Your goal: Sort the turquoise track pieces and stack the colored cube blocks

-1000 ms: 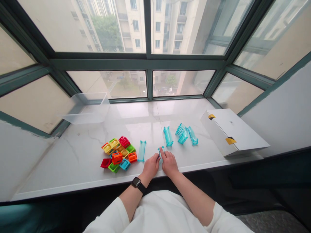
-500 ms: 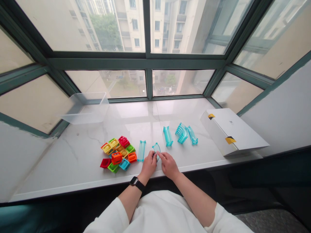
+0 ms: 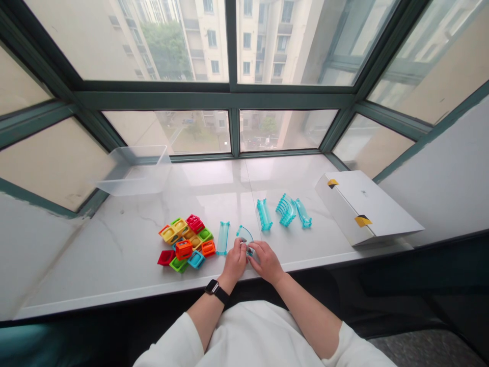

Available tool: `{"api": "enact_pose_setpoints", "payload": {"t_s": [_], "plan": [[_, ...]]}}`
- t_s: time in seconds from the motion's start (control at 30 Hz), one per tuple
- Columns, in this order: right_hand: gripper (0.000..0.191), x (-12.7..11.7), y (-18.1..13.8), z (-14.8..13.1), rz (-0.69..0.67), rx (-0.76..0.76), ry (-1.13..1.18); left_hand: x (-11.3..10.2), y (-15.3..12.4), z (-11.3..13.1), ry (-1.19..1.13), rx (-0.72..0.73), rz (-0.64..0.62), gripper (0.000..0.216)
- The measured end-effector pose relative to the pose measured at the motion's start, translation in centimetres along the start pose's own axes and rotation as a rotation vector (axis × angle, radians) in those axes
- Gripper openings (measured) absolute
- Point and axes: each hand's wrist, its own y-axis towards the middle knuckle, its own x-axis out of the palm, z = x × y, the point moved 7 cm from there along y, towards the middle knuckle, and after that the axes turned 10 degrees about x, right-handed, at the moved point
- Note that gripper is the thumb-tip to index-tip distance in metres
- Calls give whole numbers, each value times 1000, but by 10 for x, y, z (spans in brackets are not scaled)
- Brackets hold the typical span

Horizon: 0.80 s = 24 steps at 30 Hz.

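Note:
Both my hands sit together near the front of a white marble sill (image 3: 114,255). My left hand (image 3: 236,261) and my right hand (image 3: 265,262) pinch the lower end of a curved, translucent blue plastic track piece (image 3: 244,234). Its arc rises above my fingers, and my fingers hide its lower part. Just left of my left hand lies a straight blue track piece (image 3: 223,238). Farther left is a heap of colourful plastic frame blocks (image 3: 185,243). A black smartwatch (image 3: 216,289) is on my left wrist.
More blue track pieces (image 3: 264,214) and a curved stack (image 3: 286,210) lie on the sill to the right. A white cardboard box (image 3: 362,206) with yellow-black tape is farther right. A clear plastic bin (image 3: 132,171) stands at the back left, before the window frame (image 3: 229,97).
The curved piece has turned, with its arc now leaning left over my hands. My right hand has moved in beside my left hand and now grips the piece too.

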Motion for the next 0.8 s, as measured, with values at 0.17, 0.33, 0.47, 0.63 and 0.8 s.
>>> {"api": "enact_pose_setpoints", "payload": {"t_s": [0.17,0.33,0.47,0.63,0.8], "plan": [[26,1,-2,5,30,-9,-16,-2,1,-2,-32,-3,12,41],[24,-6,0,4,81,0,20,-2,1,-3,-41,8,-8,42],[26,-28,5,-1,143,15,42,-1,2,1,-57,38,-22,41],[25,-95,23,-2,306,32,11,2,3,6,-47,61,-74,39],[20,-173,47,23,489,135,-104,2,4,7,-12,56,-93,39]]}}
